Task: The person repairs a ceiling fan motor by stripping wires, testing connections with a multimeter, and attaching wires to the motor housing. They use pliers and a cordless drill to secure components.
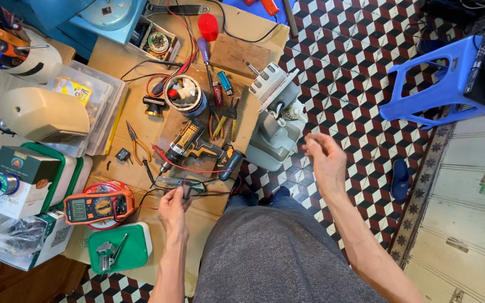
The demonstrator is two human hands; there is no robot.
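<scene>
Left hand: reaching over the cardboard, left hand (173,206) closing its fingertips on a small dark clip-like probe piece with red and black leads (187,189)
Probe piece: sitting at the hand's 12 o'clock, touching the fingertips, just at 6 o'clock of the drill
Right hand: hovering over the tiles, right hand (325,160) holding nothing, fingers loosely curled and partly apart
Nearest to right hand: lying at its 9 o'clock, grey and white plastic fan motor housing (277,120), near but not touching
Surface: lying flat on the floor, brown cardboard sheet (228,33), crowded with tools
Room: showing at 3 o'clock of the cardboard, floor of red, black and white cube-pattern tiles (360,67); standing at 2 o'clock, blue plastic stool (433,78)
Drill: lying on its side, black and yellow cordless drill (195,146), long axis running from 8 o'clock to 2 o'clock, chuck pointing toward 8 o'clock
Meter: resting at the left hand's 9 o'clock, orange-cased handheld multimeter (97,206), long axis running 9 to 3 o'clock, display end toward 9 o'clock
Probe axis: too small to be telling
</scene>
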